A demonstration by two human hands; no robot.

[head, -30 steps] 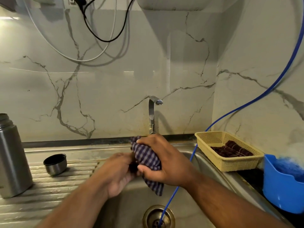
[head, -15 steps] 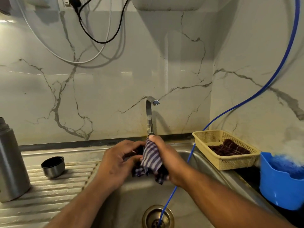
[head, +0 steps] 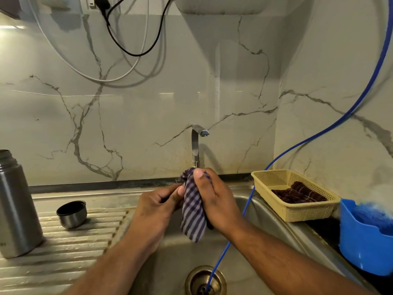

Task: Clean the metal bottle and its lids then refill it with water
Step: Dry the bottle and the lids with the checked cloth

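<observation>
Head view: right hand [head: 214, 201] grips cloth [head: 193, 213], left hand [head: 157, 207] pinches its edge; bottle [head: 17, 209] upright well leftward, left hand nearer

On your right, a yellow mesh basket [head: 297, 211] sits at the edge of the steel sink [head: 170, 262], with a dark folded cloth [head: 297, 193] inside. Just beside it stands a blue plastic tub [head: 361, 248]. A blue hose [head: 216, 269] drops from upper right into the drain [head: 192, 279]. The tap [head: 195, 145] rises upright at the back. A black cable [head: 127, 51] and a white cable [head: 85, 72] loop across the marble wall [head: 148, 113] above you
</observation>
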